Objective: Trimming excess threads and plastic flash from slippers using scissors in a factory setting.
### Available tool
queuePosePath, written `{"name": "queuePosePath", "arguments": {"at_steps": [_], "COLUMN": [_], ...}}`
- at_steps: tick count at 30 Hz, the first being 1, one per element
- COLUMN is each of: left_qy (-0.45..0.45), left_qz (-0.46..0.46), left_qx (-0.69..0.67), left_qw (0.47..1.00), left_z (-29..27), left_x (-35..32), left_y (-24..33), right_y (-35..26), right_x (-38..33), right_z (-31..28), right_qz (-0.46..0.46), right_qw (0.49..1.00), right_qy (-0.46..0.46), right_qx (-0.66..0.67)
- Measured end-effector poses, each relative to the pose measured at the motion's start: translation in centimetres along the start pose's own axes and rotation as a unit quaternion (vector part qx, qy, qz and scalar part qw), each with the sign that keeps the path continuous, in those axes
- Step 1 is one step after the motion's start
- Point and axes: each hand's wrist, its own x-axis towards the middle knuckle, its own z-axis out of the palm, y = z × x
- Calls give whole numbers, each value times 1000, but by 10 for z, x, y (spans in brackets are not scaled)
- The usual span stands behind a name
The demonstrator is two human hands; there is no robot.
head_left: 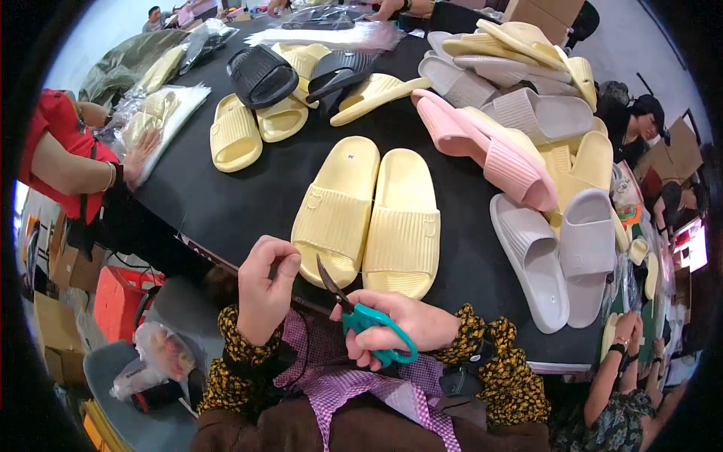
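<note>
- The tabletop is black and matte, taking up most of the view; its near edge runs just in front of the person, and its left edge slants away toward a co-worker.
- The room around it is a crowded workplace: cardboard boxes stand on the floor off the left edge, and a red bin sits beside them.
- A co-worker in a red top sits at the left edge, one hand flat on bagged yellow slides lying there.
- A heap of slides, grey, cream and pink, fills the far right corner and spills along the right edge.
- A pair of grey slides lies toe toward the near right corner.
- A pair of pale yellow slides lies side by side at the middle of the near edge, toes toward the person, just beyond both hands.
- More yellow slides and two black slides lie toward the far left part of the tabletop.
- Clear plastic bags lie at the far edge.
- The right hand is closed through the handles of teal-handled scissors, blades slightly parted and pointing up toward the left yellow slide's toe.
- The left hand is raised at the near edge, thumb and fingers pinched together right at that slide's toe; whatever it pinches is too small to make out.
</note>
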Motion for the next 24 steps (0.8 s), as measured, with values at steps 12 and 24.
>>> {"name": "queuePosePath", "arguments": {"at_steps": [12,24], "left_qy": [-5,-5], "left_qz": [-64,-82], "left_qx": [-113,-134], "left_qw": [992,988], "left_z": [7,9], "left_x": [-2,-8], "left_y": [4,5], "right_y": [9,4], "right_x": [1,0], "right_z": [-3,-2], "right_qz": [-10,-21], "right_qw": [1000,997], "right_qy": [-13,72], "right_qx": [11,14]}}
